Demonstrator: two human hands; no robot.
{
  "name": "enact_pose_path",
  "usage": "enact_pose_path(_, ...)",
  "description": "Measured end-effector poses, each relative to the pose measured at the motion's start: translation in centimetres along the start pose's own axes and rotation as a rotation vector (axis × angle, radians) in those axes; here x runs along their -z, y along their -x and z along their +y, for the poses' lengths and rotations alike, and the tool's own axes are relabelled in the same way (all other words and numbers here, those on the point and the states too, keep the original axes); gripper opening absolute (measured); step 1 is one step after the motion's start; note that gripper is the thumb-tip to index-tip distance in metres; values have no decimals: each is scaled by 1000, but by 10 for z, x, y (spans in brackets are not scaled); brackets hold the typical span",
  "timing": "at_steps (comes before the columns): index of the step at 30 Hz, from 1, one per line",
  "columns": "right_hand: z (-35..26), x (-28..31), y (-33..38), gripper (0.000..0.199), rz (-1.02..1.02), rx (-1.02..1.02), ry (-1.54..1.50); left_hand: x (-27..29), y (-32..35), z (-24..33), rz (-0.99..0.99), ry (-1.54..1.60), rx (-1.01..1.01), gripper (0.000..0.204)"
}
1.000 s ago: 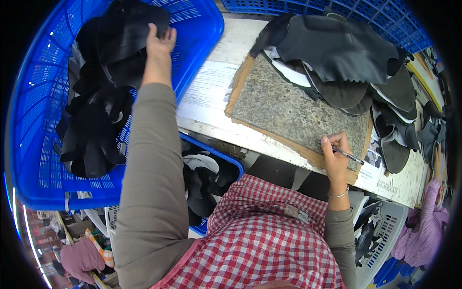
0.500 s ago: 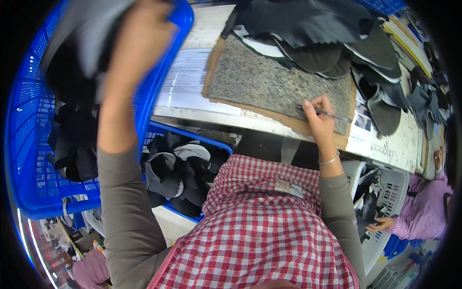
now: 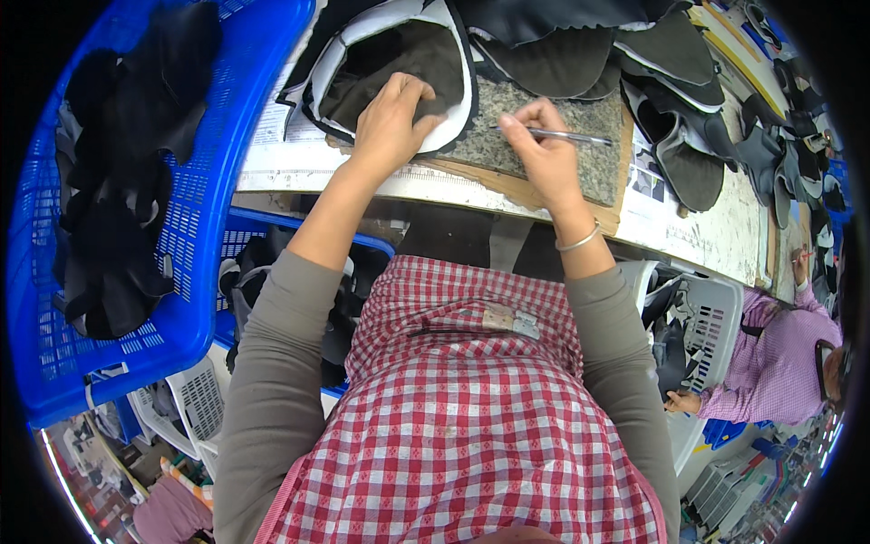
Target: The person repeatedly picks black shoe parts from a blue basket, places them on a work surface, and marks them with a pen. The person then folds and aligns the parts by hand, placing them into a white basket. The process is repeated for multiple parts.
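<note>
Left hand (image 3: 391,118) lies flat, fingers spread, pinning a dark white-edged cut piece (image 3: 399,68) to the granite slab (image 3: 553,136) on the counter (image 3: 707,236); right hand (image 3: 542,150) pinches a slim silver pen (image 3: 562,136), poised beside it for marking

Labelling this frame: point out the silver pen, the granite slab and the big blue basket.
silver pen (image 3: 566,136), head view, mid-shaft, right of the fingers.
granite slab (image 3: 594,136), head view, bare speckled top near its right end.
big blue basket (image 3: 204,218), head view, mesh side wall.
</note>
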State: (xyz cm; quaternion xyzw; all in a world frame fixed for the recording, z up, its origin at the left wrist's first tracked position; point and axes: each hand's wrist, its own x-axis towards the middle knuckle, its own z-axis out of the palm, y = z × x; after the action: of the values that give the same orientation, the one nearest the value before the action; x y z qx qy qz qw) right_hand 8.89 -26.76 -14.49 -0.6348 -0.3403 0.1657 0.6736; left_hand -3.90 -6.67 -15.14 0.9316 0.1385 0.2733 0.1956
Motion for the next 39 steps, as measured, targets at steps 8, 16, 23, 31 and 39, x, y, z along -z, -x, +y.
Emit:
enact_pose_path(8,14,-46,-21,26,-58,38,190,-14,-2,3,153,-60,75,27)
enact_pose_path(16,22,-47,-21,29,-51,50,357,-18,-3,3,194,-110,46,27)
enact_pose_path(23,24,-47,-20,29,-32,107,367,-19,-2,1,194,-109,56,27)
enact_pose_path(31,12,-26,-16,27,21,-108,-130,20,-8,13,368,465,-86,36)
enact_pose_path(39,21,-21,-11,27,-43,-54,-141,108,-63,-35,168,-393,286,45)
